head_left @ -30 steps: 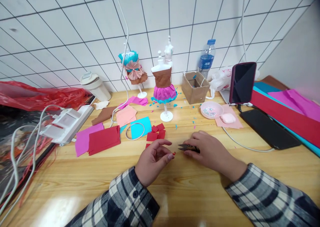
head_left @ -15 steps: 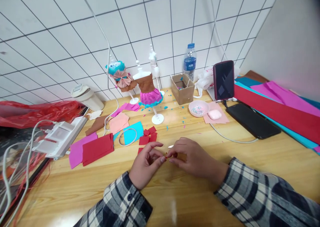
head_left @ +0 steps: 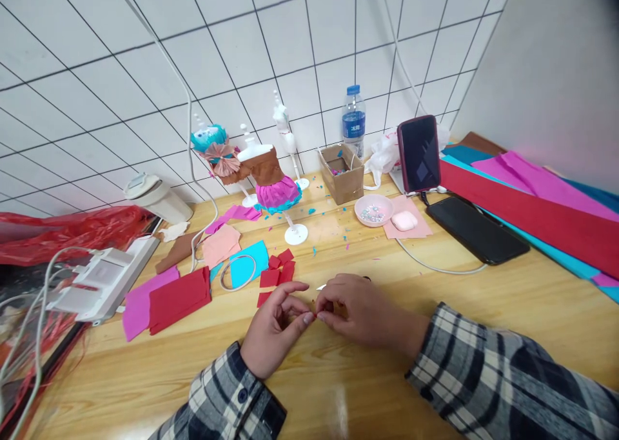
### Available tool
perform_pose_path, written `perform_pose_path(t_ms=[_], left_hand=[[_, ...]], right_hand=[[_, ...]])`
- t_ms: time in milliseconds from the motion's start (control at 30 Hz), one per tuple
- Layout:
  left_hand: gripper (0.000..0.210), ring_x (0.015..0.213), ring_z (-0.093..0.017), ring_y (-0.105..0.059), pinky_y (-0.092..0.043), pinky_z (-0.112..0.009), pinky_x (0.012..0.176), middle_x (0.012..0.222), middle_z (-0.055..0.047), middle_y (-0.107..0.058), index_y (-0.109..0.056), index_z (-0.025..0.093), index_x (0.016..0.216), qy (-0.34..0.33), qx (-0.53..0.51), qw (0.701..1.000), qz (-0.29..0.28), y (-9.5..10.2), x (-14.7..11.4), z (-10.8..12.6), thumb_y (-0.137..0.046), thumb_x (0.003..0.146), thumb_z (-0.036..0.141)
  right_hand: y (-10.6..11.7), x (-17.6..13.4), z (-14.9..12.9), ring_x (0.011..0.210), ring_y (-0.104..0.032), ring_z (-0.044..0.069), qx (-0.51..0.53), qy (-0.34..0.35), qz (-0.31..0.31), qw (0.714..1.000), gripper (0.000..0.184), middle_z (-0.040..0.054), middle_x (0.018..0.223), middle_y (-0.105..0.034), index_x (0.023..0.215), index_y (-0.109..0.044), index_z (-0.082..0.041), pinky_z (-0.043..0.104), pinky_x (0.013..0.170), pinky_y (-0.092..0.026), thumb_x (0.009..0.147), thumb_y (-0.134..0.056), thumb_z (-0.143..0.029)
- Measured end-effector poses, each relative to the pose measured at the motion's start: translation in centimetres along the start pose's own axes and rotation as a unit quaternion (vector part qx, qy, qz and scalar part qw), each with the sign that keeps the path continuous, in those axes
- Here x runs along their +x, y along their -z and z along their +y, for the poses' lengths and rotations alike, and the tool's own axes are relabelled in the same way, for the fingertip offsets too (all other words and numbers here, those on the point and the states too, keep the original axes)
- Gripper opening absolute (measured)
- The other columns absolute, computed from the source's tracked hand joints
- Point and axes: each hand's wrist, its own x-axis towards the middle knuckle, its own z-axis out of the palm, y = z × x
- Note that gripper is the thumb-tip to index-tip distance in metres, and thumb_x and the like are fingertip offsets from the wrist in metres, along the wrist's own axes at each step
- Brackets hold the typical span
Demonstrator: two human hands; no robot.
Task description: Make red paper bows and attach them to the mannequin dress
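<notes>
Head view, left hand: my left hand point(head_left: 278, 327) is pinching a tiny red scrap point(head_left: 316, 315) at the thumb tip, the forefinger lifted away above it; which finger backs the thumb I cannot make out.
Head view, right hand: my right hand point(head_left: 362, 308) has thumb and forefinger pressed together on the scrap's other side. A second ago it was apart from my left, with snips point(head_left: 321, 288) jutting forward; now the fingertips meet.
Red scrap: between my two sets of fingertips, just above the worktop point(head_left: 367, 388), mostly covered by them.
Snips: only a pale blade tip and a dark handle end peep out around my right hand; whether I'm gripping them or they lie behind it, I cannot tell.
What the change means: as I judge it, this is finger work on the scrap, with the blades out of use.
Red squares: the small cut pieces point(head_left: 271, 277) lie just beyond my left hand, the bigger red stack point(head_left: 178, 298) farther left.
Dress form: the one in brown and magenta point(head_left: 275, 185) stands upright beyond the squares, touched by neither hand.
</notes>
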Motion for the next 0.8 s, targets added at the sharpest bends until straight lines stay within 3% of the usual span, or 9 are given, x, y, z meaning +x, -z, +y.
perform_pose_path(t_ms=[267,500,800], left_hand=[[0.054,0.069,-0.012,-0.059,-0.043,-0.024,0.067,0.075,0.000,-0.064,-0.048,0.019,0.118,0.001,-0.022,1.000,0.003,-0.12,-0.06,0.08,-0.073,0.076,0.040],[0.057,0.075,-0.013,-0.061,-0.046,-0.026,0.074,0.080,-0.001,-0.065,-0.046,0.020,0.119,-0.004,-0.086,0.996,-0.003,-0.14,-0.24,0.39,-0.076,0.073,0.034],[0.052,0.074,-0.012,-0.061,-0.046,-0.025,0.073,0.079,0.000,-0.065,-0.047,0.020,0.118,-0.007,-0.087,0.996,0.012,0.16,-0.29,0.33,-0.074,0.075,0.028]], right_hand=[[0.04,0.01,-0.13,0.070,-0.055,0.014,0.003,-0.013,-0.016,1.000,0.005,0.0002,0.072,-0.063,0.081,-0.067,-0.019,0.027,0.068,-0.037,0.080,-0.062,-0.019],[-0.15,-0.13,-0.67,0.071,-0.055,0.014,0.017,-0.031,0.006,0.999,0.006,-0.0003,0.073,-0.064,0.082,-0.065,-0.019,0.027,0.068,-0.038,0.082,-0.059,-0.018],[-0.42,-0.17,-0.65,0.070,-0.054,0.014,0.004,-0.048,0.015,0.999,0.005,0.0004,0.074,-0.063,0.083,-0.064,-0.019,0.028,0.069,-0.040,0.083,-0.059,-0.019]])
